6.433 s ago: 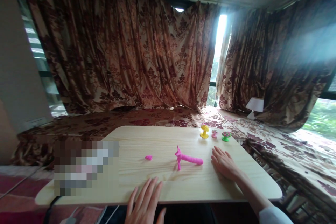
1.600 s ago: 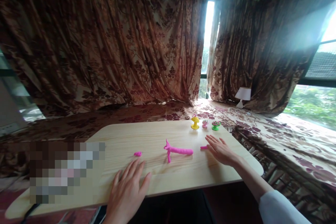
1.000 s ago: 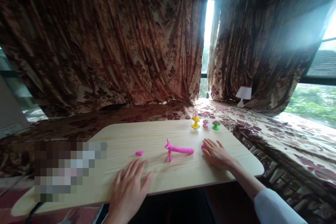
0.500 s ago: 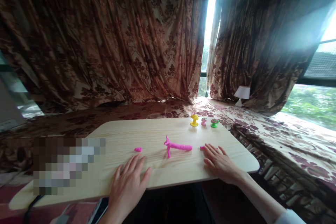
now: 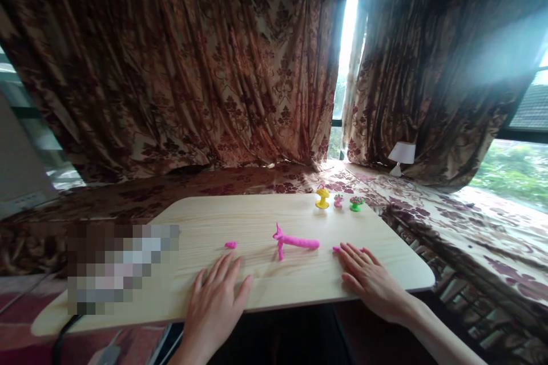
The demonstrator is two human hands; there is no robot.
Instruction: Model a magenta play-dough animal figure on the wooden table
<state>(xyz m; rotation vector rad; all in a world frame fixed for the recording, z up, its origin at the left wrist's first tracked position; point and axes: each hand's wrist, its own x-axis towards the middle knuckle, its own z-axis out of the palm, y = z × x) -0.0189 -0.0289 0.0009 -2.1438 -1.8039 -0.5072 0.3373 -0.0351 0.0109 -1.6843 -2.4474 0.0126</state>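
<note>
My right hand (image 5: 370, 276) lies flat, palm down, on a thin roll of pink modelling clay (image 5: 336, 249); only its left tip and a bit between the fingers show. My left hand (image 5: 218, 296) rests open on the table's near edge, fingers spread. Just beyond its fingertips is a small lump of pink clay (image 5: 231, 245), apart from them. Between the hands lies a pink clay figure (image 5: 297, 241) with a long thick body, pointed tips and a leg-like piece at its left end.
On the pale wooden table (image 5: 257, 214), a yellow clay mushroom (image 5: 322, 198), a small pink one (image 5: 338, 201) and a green one with a dotted cap (image 5: 356, 204) stand at the far right. A blurred-out patch (image 5: 124, 268) covers the left side. A white lamp (image 5: 402, 154) stands beyond.
A thin pink roll has come into view under my right hand, which moves back and forth over it, now nearer me. My left hand has moved further onto the table. The view shifts slightly.
</note>
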